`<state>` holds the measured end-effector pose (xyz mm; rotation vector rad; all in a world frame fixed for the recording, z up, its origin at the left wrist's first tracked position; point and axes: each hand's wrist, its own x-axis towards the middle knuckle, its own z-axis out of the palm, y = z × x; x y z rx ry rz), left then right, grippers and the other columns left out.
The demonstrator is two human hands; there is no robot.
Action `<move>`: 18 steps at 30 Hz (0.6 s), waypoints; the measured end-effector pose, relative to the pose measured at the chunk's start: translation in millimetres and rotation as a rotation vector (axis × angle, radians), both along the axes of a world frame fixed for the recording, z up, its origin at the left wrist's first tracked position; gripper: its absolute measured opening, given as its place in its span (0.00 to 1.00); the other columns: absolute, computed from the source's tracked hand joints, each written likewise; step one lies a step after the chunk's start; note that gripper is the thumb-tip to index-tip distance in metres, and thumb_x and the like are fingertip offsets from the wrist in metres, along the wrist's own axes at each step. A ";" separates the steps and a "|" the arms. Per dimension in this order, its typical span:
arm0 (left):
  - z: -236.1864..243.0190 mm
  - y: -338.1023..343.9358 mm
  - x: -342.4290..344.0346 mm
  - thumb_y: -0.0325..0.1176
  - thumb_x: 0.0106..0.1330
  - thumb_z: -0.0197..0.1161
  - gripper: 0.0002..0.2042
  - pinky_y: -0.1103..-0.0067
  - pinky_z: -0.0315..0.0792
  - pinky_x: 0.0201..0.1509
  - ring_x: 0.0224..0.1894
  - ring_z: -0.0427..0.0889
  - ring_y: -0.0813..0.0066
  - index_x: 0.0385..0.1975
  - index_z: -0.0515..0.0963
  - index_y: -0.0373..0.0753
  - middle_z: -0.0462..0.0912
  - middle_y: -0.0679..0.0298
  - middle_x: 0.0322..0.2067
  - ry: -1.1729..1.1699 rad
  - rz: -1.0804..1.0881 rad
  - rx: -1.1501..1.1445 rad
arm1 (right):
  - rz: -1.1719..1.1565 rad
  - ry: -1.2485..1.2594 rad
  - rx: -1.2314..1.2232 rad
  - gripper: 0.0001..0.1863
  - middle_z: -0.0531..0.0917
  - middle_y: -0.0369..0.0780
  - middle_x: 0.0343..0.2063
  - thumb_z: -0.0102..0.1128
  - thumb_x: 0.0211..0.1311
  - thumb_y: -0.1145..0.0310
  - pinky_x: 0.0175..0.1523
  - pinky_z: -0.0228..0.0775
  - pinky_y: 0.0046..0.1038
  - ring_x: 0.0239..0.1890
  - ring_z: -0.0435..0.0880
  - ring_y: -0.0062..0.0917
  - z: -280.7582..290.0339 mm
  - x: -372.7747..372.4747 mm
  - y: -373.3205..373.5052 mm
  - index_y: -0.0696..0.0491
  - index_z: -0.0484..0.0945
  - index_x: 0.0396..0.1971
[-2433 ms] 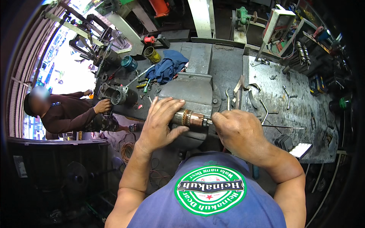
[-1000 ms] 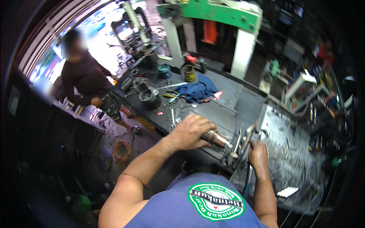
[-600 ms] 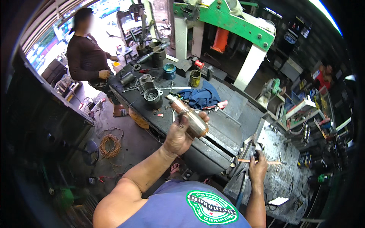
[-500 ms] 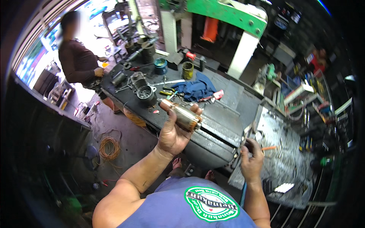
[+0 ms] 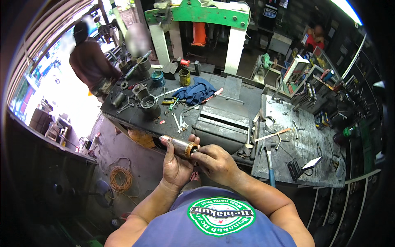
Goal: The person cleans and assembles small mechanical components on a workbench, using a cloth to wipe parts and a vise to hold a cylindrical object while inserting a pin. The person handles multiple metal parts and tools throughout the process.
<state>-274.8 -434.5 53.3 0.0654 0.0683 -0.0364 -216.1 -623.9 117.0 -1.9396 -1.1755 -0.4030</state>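
A motor armature [image 5: 177,145], a metal cylinder with copper-coloured ends, is held level in front of my body, just short of the bench edge. My left hand [image 5: 175,168] is wrapped round its body from below, thumb along the near side. At the armature's right end, the fingers of my right hand [image 5: 219,165] are closed about the short shaft. Whether those fingers also hold something small is hidden. Right behind both hands stands the big bench vise [image 5: 224,120]. Two wrenches [image 5: 177,122] lie on the bench beyond the armature.
Farther along the bench are a blue rag [image 5: 199,90], a metal motor housing [image 5: 150,108] and open cans. A side table at right bears a blue-handled hammer [image 5: 270,166]. A green-topped press frame [image 5: 205,15] rises behind. Another person [image 5: 91,61] stands far left.
My right hand has left the area beside the vise and come left to the armature's shaft end. The armature has come lower and closer to me. The other person has turned away.
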 end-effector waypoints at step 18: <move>-45.4 -1.9 -150.1 0.57 0.88 0.56 0.26 0.62 0.76 0.76 0.66 0.85 0.66 0.71 0.74 0.43 0.85 0.63 0.64 0.290 0.000 0.507 | 0.000 0.507 -0.023 0.35 0.90 0.52 0.52 0.86 0.59 0.68 0.61 0.86 0.39 0.54 0.94 0.46 -58.2 -128.8 19.9 0.61 0.82 0.65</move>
